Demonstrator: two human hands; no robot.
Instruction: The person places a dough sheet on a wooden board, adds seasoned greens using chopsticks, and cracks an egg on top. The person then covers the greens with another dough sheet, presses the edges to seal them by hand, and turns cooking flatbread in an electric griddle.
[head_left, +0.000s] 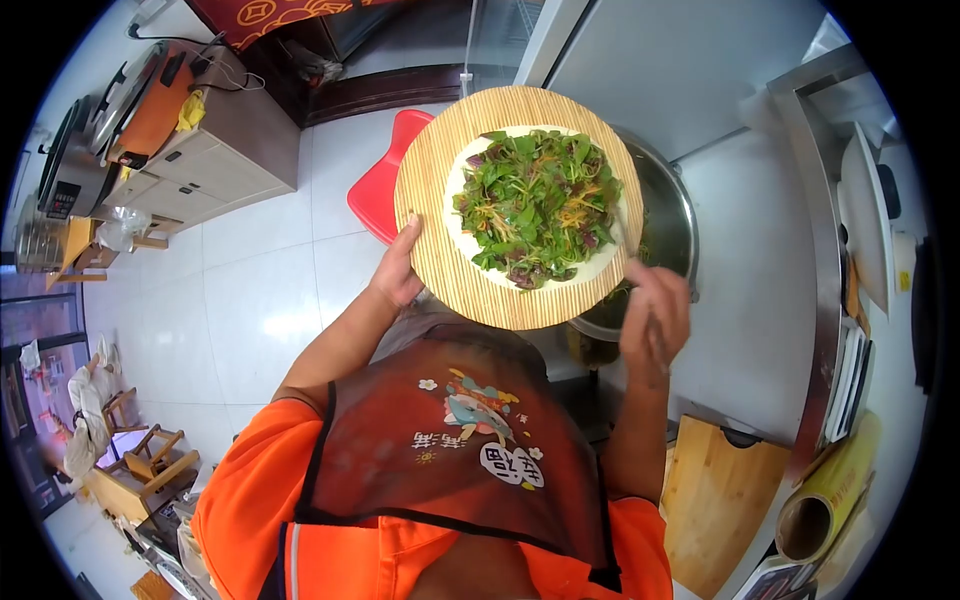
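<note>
A round ribbed board [430,240], straw-coloured, is held up in front of my apron. On it lies a pale round sheet [468,243] topped with chopped green and purple leaves and thin orange shreds [540,205]. My left hand [402,265] grips the board's lower left edge, thumb on top. Beside the lower right edge is my right hand [655,315], slightly blurred, its fingers bent; whether it touches the board or holds anything cannot be made out. Partly behind the board stands a large metal pot [675,215] with something green inside.
A steel counter [740,230] runs along the right, with a wooden cutting board [725,490] and a yellow roll [825,510]. Behind the board is a red stool [378,195]. Cabinets [215,150] with appliances stand at left; a person [85,405] is far left.
</note>
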